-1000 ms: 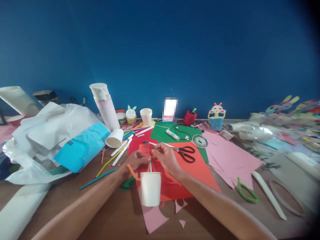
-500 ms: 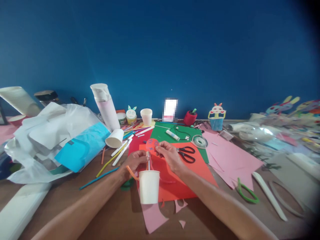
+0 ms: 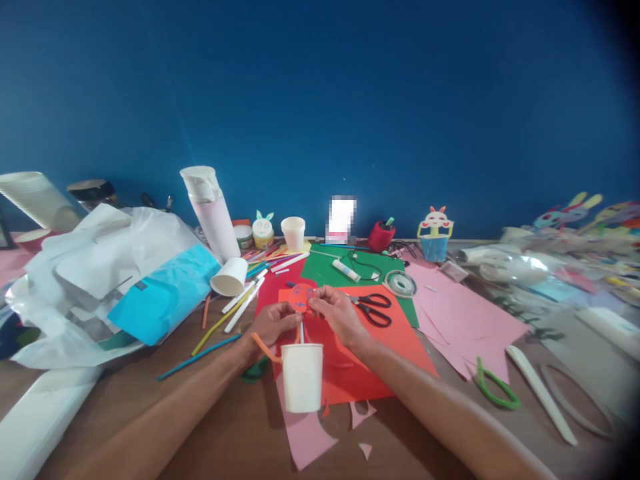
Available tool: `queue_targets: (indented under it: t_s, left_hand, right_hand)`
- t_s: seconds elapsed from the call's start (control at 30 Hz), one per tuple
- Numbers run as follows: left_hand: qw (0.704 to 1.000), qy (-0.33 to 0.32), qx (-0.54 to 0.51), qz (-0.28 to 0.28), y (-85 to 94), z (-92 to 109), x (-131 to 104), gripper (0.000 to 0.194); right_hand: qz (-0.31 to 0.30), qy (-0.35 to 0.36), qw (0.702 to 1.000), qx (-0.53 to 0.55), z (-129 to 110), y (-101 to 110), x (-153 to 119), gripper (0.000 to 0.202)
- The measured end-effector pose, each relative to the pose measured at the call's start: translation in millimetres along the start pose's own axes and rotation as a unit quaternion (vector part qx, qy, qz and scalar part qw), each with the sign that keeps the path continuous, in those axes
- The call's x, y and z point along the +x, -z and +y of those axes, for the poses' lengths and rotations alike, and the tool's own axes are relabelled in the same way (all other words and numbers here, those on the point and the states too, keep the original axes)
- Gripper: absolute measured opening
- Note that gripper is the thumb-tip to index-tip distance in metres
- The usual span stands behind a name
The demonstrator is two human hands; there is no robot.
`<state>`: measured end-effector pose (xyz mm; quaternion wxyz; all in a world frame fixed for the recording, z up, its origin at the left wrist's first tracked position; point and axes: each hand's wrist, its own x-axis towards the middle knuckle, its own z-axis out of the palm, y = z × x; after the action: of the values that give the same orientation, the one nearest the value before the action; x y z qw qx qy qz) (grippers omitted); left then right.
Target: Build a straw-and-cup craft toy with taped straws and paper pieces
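My right hand (image 3: 333, 312) pinches the right edge of a round red paper face (image 3: 301, 298) with blue drawn features. Just below the face, my left hand (image 3: 277, 323) has its fingers closed on a thin white stick (image 3: 301, 333). The stick rises out of a white paper cup (image 3: 302, 380), and the face's lower edge touches its top. An orange pipe cleaner (image 3: 265, 347) sticks out from the cup's left side. Under the hands lies an orange-red paper sheet (image 3: 395, 360).
Black scissors (image 3: 374, 310), a glue stick (image 3: 346, 270) and a tape roll (image 3: 400, 283) lie beyond my right hand. Markers (image 3: 245, 305) and a tipped cup (image 3: 229, 277) are at the left, beside a plastic bag (image 3: 90, 267). Pink paper (image 3: 470, 307) lies right.
The red face has moved down onto the stick's top, and my right hand has lowered with it. The cup has shifted slightly right and down.
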<state>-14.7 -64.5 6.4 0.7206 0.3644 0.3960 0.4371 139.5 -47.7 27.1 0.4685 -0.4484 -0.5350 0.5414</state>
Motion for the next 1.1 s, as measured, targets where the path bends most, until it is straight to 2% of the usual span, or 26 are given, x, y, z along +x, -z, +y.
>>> queue_targets:
  t_s: [0.17,0.37,0.63,0.83,1.1]
  left_hand:
    - [1.000,-0.009,0.005,-0.025,3.1,-2.7,1.1,0.031]
    - [0.999,-0.005,0.031,0.004,3.7,-2.1,-0.7,0.029]
    - [0.999,-0.019,0.005,-0.047,5.5,-3.2,0.8,0.036]
    - [0.999,-0.022,-0.004,-0.047,6.0,-5.4,0.6,0.037]
    - [0.999,-0.009,-0.009,-0.041,0.9,1.2,-4.9,0.036]
  right_hand:
    - [-0.002,-0.008,1.000,-0.010,-1.6,0.1,-0.3,0.012]
    - [-0.009,0.001,1.000,-0.029,-1.0,5.4,2.7,0.012]
    - [-0.022,-0.003,1.000,-0.011,0.7,3.0,3.3,0.011]
    - [-0.029,-0.005,1.000,-0.012,-0.5,2.3,1.7,0.010]
    - [-0.029,-0.003,1.000,-0.006,1.1,3.4,4.6,0.010]
